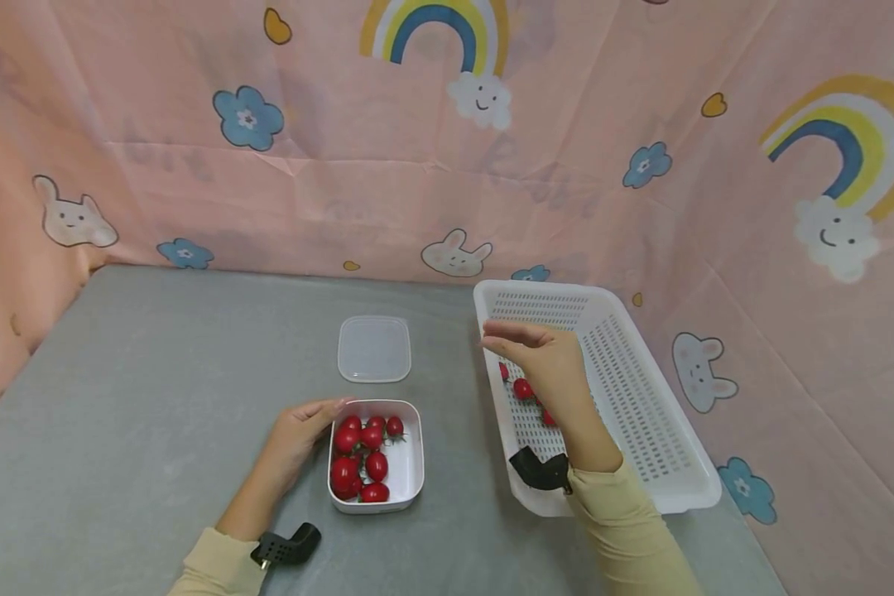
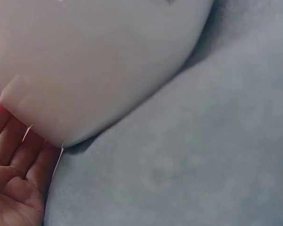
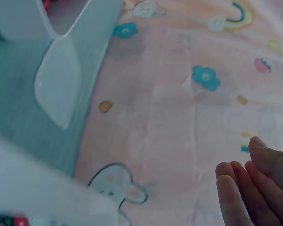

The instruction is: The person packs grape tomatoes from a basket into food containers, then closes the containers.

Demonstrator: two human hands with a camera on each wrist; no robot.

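Note:
A white square box (image 1: 415, 463) with several red cherry tomatoes (image 1: 376, 465) inside stands on the table. My left hand (image 1: 295, 439) is at its left side, fingers extended along the wall and fingertips at the far left corner of the rim. In the left wrist view the fingers (image 2: 19, 146) lie against the box's pale outer wall (image 2: 99, 70). My right hand (image 1: 547, 364) is raised over the left part of a white perforated basket (image 1: 678, 463), partly hiding the cherry tomatoes (image 1: 522, 389) in it. The right wrist view shows its fingers (image 3: 247, 193) fairly straight with nothing between them and the thumb.
A translucent square lid (image 1: 375, 349) lies flat on the grey table (image 1: 194, 372) behind the box. The basket stands at the right, near the pink patterned cloth (image 1: 328, 182) that hangs along the back and sides.

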